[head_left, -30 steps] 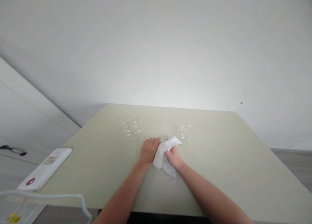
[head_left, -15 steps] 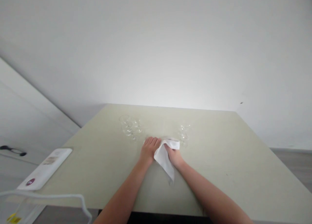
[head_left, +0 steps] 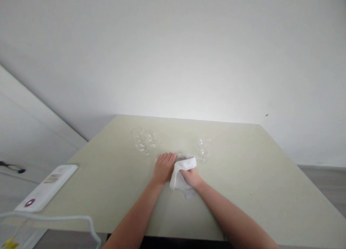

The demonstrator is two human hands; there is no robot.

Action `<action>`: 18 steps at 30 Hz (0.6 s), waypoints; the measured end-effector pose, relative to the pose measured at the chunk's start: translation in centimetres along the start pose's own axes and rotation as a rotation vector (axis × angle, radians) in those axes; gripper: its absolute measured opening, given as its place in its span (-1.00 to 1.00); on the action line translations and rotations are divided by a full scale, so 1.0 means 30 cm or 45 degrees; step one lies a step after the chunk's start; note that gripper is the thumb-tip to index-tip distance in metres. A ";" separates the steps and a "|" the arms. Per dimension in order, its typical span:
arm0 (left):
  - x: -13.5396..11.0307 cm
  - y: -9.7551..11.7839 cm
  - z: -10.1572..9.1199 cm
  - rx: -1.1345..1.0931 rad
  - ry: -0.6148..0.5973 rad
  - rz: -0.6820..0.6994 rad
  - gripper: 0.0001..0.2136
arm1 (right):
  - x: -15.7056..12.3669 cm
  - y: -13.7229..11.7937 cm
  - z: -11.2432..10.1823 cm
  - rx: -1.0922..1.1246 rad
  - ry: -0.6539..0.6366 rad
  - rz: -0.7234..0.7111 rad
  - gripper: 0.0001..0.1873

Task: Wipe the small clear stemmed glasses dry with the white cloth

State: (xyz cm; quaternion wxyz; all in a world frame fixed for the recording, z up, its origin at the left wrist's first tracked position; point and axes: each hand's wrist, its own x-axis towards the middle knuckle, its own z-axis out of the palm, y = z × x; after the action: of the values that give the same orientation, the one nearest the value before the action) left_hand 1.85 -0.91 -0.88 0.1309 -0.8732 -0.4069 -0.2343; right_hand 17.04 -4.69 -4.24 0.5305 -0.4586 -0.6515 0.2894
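My two hands meet near the middle of a pale green table (head_left: pixel 243 177). My right hand (head_left: pixel 190 177) is closed on a white cloth (head_left: pixel 180 171), which is bunched over something between the hands. My left hand (head_left: pixel 163 166) is curled round the thing under the cloth; it looks like a clear glass, mostly hidden. A group of clear glasses (head_left: pixel 142 141) stands behind my left hand. More clear glasses (head_left: pixel 203 149) stand just beyond the cloth on the right.
A white flat box with a dark red mark (head_left: pixel 44 188) lies at the table's left edge. A white wire rim (head_left: pixel 54 220) shows at the bottom left. White cabinets with a dark handle (head_left: pixel 12 167) stand on the left; a plain wall is behind.
The cloth's hanging tail has been gathered up and bunched closer between my hands. My right hand has turned slightly over the covered thing. My left hand has stayed in place.
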 end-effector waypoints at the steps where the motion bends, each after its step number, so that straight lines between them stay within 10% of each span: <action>1: -0.002 -0.003 -0.003 -0.020 0.005 -0.021 -0.91 | -0.002 0.002 0.000 -0.013 -0.019 -0.033 -0.75; 13: -0.004 -0.008 0.025 -0.103 0.129 -0.270 -0.89 | -0.008 -0.040 -0.037 0.208 -0.122 -0.165 -0.45; 18: -0.009 -0.024 0.009 -0.088 0.051 -0.024 -0.88 | 0.011 -0.036 -0.015 0.297 -0.090 0.074 -0.62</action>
State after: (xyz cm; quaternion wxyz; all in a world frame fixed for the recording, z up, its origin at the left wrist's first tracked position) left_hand 1.23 -0.50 -1.23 0.1067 -0.8683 -0.4041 -0.2670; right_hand 17.15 -4.88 -3.06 0.5482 -0.4020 -0.6182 0.3946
